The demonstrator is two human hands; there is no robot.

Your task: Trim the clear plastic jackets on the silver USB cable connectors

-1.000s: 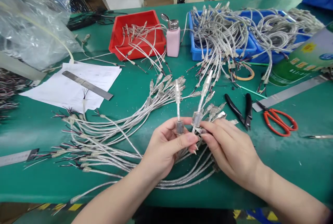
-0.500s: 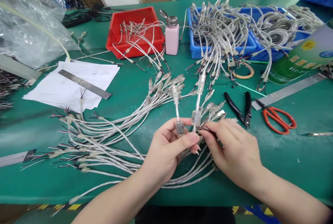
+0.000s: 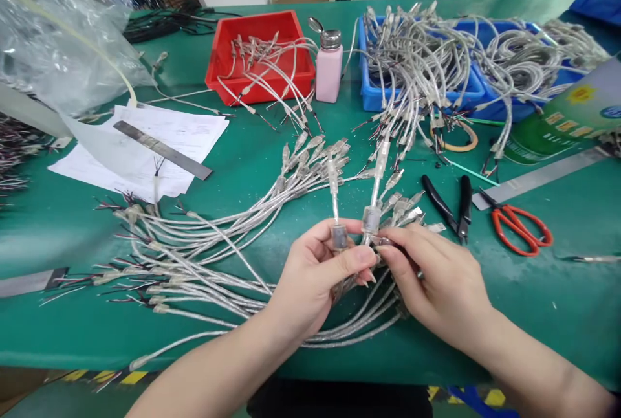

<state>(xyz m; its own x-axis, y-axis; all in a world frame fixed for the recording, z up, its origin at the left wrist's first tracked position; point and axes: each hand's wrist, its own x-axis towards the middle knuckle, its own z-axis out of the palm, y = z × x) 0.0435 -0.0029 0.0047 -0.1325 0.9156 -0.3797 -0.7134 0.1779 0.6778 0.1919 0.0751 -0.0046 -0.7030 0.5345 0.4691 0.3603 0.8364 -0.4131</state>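
Observation:
My left hand (image 3: 313, 275) is closed on a USB cable (image 3: 381, 169) with clear silvery insulation, its plug pointing away from me. A grey core under clear plastic (image 3: 371, 219) sits on that cable just above my thumb. A second USB cable (image 3: 333, 188) with a similar core also rises from the left hand's fingers. My right hand (image 3: 436, 275) is closed in a pinch beside the first core, thumb and forefinger at the cable; a dark bit shows between them, too hidden to name. Beneath both hands lie bundled USB cables (image 3: 233, 224) with bare wire ends at left.
A red bin (image 3: 213, 62), a pink pump bottle (image 3: 328, 75) and a blue bin (image 3: 371, 102) of cables stand at the back. Black-handled cutters (image 3: 464, 208), red-handled scissors (image 3: 521, 230) and a steel ruler (image 3: 543, 178) lie right. Another ruler (image 3: 162, 149) rests on papers (image 3: 204, 130).
The view has shifted slightly, moving most things a little right in the picture. One sheet of paper at left now curls up. Both hands keep nearly the same hold.

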